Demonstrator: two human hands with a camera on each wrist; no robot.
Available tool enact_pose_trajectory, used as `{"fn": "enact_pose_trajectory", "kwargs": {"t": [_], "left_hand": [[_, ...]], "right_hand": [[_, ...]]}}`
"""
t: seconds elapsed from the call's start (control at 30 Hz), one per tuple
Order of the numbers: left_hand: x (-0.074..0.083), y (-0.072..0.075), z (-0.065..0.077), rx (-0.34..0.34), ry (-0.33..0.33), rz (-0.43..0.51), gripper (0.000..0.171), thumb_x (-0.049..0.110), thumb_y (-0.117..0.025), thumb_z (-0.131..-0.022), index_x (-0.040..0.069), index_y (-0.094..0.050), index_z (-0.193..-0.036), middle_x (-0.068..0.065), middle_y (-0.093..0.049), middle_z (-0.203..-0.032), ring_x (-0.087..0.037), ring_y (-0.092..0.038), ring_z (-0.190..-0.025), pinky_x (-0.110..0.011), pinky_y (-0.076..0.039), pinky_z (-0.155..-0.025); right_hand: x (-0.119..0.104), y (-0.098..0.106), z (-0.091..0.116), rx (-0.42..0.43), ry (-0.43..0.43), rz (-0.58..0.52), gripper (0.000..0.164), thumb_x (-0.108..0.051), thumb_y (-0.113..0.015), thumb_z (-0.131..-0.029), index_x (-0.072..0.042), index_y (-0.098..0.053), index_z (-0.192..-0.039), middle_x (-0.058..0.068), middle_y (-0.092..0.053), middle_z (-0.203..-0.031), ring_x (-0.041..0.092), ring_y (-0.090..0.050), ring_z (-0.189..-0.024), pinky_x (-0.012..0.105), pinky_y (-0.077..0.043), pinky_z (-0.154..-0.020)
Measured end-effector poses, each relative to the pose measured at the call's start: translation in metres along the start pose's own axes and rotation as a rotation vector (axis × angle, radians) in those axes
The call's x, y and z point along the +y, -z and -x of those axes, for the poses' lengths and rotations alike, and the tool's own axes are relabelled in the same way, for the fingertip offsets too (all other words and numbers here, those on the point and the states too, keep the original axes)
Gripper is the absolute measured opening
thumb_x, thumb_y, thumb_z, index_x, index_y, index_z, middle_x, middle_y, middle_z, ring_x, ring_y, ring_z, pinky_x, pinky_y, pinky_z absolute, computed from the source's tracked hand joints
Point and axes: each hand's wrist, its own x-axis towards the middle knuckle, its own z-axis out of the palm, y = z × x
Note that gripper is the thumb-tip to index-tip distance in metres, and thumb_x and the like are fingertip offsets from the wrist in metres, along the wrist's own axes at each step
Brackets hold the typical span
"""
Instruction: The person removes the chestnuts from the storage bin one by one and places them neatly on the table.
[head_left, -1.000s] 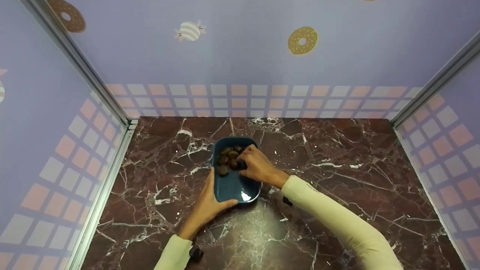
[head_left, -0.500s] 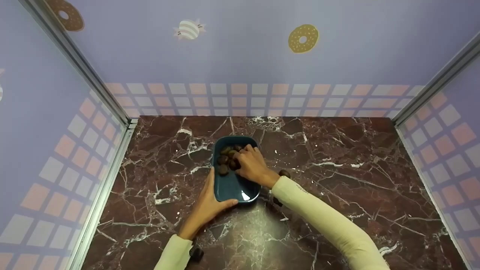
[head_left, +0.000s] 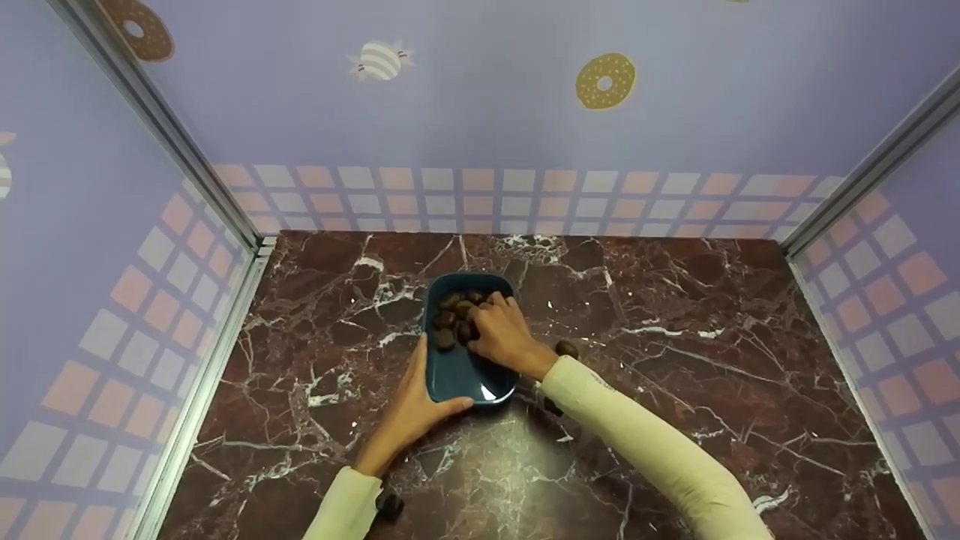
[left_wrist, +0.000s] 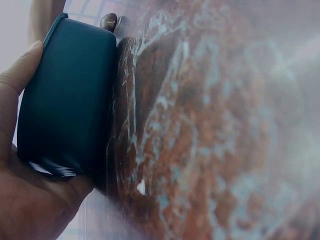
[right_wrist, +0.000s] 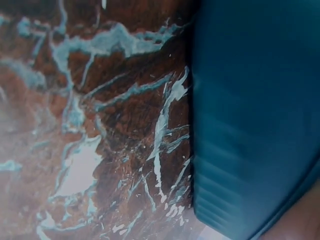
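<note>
Toward the middle of the marble surface lies a dark teal rectangular dish (head_left: 472, 379) with rounded corners. Several brown chestnuts (head_left: 444, 320) are bunched in its far half. My left hand (head_left: 415, 409) grips the dish at its near left corner, thumb along the near rim and fingers on the left side. Over the right rim reaches my right hand (head_left: 504, 330), its fingers curled among the chestnuts and pinching a chestnut (head_left: 464, 332), partly hidden by the fingers. The right wrist view shows mainly the outer wall of the dish (right_wrist: 250, 110).
One loose chestnut (head_left: 567, 349) lies on the marble tabletop (head_left: 675, 390) to the right of the dish, beside my right wrist. Patterned lilac panels (head_left: 480, 112) enclose the back and both sides.
My right hand has moved slightly left and deeper into the dish, onto the chestnuts. A loose chestnut beside the wrist has come into sight. The left hand and dish stay put.
</note>
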Motion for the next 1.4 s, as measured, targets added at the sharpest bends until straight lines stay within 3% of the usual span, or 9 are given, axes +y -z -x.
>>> {"fn": "enact_pose_trajectory", "kwargs": {"t": [0.33,0.73,1.0,1.2,1.4], "left_hand": [[-0.002,0.002,0.003,-0.014,0.017,0.001,0.139,0.044,-0.099,-0.083,0.011,-0.003,-0.179,-0.024,-0.007,-0.183,-0.048,-0.018,-0.166,-0.069,-0.027,-0.128],[-0.004,0.001,0.004,-0.015,0.038,0.006,0.138,0.044,-0.098,-0.085,0.013,-0.002,-0.179,-0.026,-0.007,-0.182,-0.049,-0.016,-0.166,-0.071,-0.026,-0.127],[-0.004,0.0,0.004,-0.023,0.053,0.025,0.138,0.043,-0.098,-0.084,0.013,-0.002,-0.179,-0.025,-0.006,-0.183,-0.049,-0.015,-0.166,-0.071,-0.025,-0.127],[-0.001,0.0,0.003,-0.037,0.06,0.041,0.138,0.044,-0.098,-0.084,0.019,-0.001,-0.179,-0.019,-0.005,-0.184,-0.045,-0.015,-0.167,-0.071,-0.024,-0.128],[0.0,0.0,0.001,-0.015,0.045,0.021,0.14,0.044,-0.099,-0.082,0.016,-0.003,-0.179,-0.021,-0.008,-0.183,-0.046,-0.018,-0.166,-0.07,-0.025,-0.128]], "right_hand": [[-0.007,0.019,0.021,0.004,0.065,-0.189,0.038,-0.028,-0.091,-0.092,-0.005,-0.078,-0.119,0.013,-0.079,-0.117,0.035,-0.062,-0.115,0.055,-0.051,-0.098],[0.004,0.029,0.048,0.012,0.088,-0.39,0.037,-0.024,-0.093,-0.09,-0.006,-0.078,-0.119,0.012,-0.077,-0.12,0.032,-0.062,-0.115,0.051,-0.056,-0.102],[0.012,0.033,0.064,0.034,0.083,-0.448,0.037,-0.02,-0.092,-0.09,-0.007,-0.077,-0.121,0.01,-0.076,-0.119,0.031,-0.06,-0.115,0.05,-0.054,-0.102],[0.023,0.049,0.073,0.102,0.078,-0.488,0.039,-0.015,-0.093,-0.087,-0.004,-0.078,-0.121,0.011,-0.075,-0.117,0.03,-0.06,-0.114,0.049,-0.054,-0.1],[0.038,0.066,0.082,0.143,0.036,-0.502,0.038,-0.013,-0.094,-0.085,-0.005,-0.078,-0.119,0.009,-0.075,-0.115,0.028,-0.059,-0.113,0.047,-0.054,-0.099]]}}
